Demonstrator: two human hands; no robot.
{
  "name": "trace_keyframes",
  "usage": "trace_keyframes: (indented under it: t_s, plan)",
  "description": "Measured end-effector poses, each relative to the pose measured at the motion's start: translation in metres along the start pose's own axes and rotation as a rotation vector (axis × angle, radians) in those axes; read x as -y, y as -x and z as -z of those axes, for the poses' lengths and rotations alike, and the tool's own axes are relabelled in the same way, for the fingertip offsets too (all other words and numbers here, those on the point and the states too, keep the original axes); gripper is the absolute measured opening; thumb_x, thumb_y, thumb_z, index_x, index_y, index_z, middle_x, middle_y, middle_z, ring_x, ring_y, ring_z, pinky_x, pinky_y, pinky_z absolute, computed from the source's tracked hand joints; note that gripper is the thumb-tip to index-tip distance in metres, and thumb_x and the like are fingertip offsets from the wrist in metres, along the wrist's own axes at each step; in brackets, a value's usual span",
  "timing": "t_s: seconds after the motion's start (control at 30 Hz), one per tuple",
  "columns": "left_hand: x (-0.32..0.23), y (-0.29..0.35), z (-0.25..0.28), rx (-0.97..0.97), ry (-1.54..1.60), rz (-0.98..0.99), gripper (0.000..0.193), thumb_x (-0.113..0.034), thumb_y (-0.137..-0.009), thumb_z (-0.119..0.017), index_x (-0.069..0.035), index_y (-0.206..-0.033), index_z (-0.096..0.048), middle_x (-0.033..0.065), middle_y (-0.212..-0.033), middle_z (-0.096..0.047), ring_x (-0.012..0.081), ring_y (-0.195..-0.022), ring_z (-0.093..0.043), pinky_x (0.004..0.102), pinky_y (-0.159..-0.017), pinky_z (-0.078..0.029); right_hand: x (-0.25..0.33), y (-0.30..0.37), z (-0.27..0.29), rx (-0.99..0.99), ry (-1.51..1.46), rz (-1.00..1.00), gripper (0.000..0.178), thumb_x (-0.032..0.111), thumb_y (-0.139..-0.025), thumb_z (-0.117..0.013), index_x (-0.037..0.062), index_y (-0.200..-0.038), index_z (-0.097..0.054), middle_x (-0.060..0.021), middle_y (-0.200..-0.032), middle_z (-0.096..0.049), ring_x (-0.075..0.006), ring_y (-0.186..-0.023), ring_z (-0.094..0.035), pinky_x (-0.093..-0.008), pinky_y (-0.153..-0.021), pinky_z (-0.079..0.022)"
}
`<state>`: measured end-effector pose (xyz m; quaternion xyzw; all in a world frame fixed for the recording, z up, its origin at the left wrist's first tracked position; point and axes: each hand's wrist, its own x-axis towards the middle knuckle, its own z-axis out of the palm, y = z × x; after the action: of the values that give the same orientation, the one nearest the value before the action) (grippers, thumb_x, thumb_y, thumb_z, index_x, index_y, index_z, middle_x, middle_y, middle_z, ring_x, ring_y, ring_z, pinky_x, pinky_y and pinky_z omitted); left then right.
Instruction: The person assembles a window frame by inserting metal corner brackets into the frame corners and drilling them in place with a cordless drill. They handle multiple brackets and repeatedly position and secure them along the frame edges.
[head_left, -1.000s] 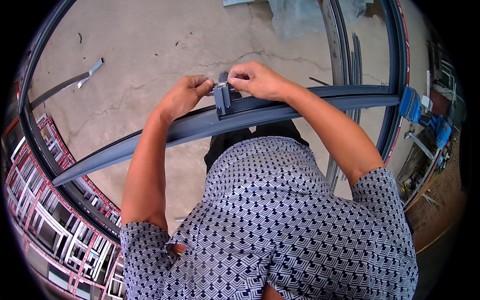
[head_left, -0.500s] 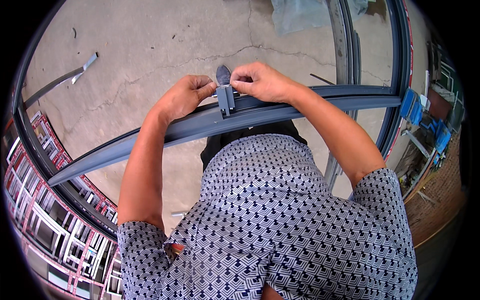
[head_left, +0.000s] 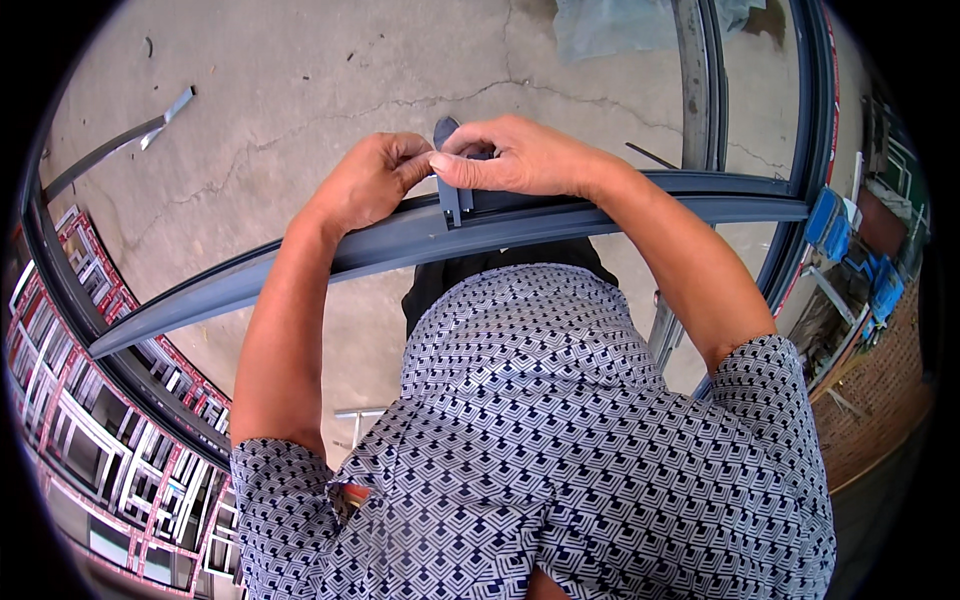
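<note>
Bare-handed at a grooved grey block

Wears a geometric-print shirt. Faces a long, smooth grey profile bar, lying left to right, lens-curved. Has the block at mid-bar, straight-edged and ridged, long axis crosswise, far end pointing away beneath the fingers. Holds left hand's grip pressed thumb to finger; cannot tell whether right hand's grip pinches anything. Beyond, stands over cracked, rough concrete floor.

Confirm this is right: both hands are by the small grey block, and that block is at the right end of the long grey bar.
Not quite: the block is near the middle of the bar, not at its right end, as the head view shows. The left hand and right hand are indeed by it.
</note>
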<state>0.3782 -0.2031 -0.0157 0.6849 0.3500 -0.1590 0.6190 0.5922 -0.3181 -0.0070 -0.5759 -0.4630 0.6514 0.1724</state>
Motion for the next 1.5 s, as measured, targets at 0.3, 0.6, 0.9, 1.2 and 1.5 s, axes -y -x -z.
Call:
trace_keyframes:
  t_s: [0.3,0.6,0.9,1.2,1.5]
  plan:
    - [-0.002,0.002,-0.005,-0.041,0.006,0.032,0.028,-0.026,-0.105,-0.064,0.001,-0.098,-0.07,0.0062,-0.073,-0.059,0.015,-0.072,-0.049,0.0357,-0.069,-0.048,-0.003,-0.002,0.009,0.082,-0.068,0.046,0.081,0.072,-0.09,-0.065,-0.0001,-0.126,-0.071,-0.0171,-0.117,-0.072,-0.0277,-0.113,-0.065,-0.0394,-0.101,-0.049]
    - [-0.007,0.007,-0.006,-0.001,0.055,0.05,0.029,-0.024,-0.105,-0.064,0.001,-0.094,-0.069,0.0027,-0.071,-0.056,0.0119,-0.07,-0.047,0.0338,-0.066,-0.046,0.004,0.002,0.012,0.116,0.049,0.018,0.079,0.068,-0.089,-0.068,-0.001,-0.126,-0.071,-0.0152,-0.112,-0.073,-0.0277,-0.106,-0.066,-0.0388,-0.095,-0.051]
    - [-0.012,0.008,-0.001,0.055,0.066,0.089,0.027,-0.025,-0.106,-0.063,0.0,-0.1,-0.072,-0.0002,-0.081,-0.065,0.0097,-0.077,-0.054,0.0308,-0.072,-0.048,0.014,0.011,0.004,0.065,0.127,0.041,0.07,0.063,-0.093,-0.065,0.002,-0.126,-0.072,-0.0188,-0.108,-0.074,-0.0291,-0.101,-0.068,-0.0373,-0.09,-0.052]
    - [-0.019,0.017,0.007,0.007,-0.025,0.091,0.034,-0.031,-0.108,-0.061,0.0,-0.11,-0.072,0.0033,-0.094,-0.07,0.0119,-0.088,-0.06,0.0312,-0.082,-0.051,0.016,0.017,-0.004,-0.013,0.092,0.055,0.077,0.07,-0.089,-0.064,0.0011,-0.121,-0.074,-0.0206,-0.096,-0.075,-0.0332,-0.092,-0.071,-0.0415,-0.079,-0.055]
    - [-0.038,0.049,0.004,-0.001,0.102,0.017,0.047,-0.036,-0.104,-0.065,0.003,-0.131,-0.065,0.0132,-0.113,-0.072,0.0206,-0.111,-0.064,0.0347,-0.097,-0.051,0.002,0.015,-0.013,-0.049,0.04,0.097,0.081,0.074,-0.087,-0.065,0.0009,-0.122,-0.073,-0.0201,-0.096,-0.075,-0.0331,-0.092,-0.071,-0.0422,-0.079,-0.054]
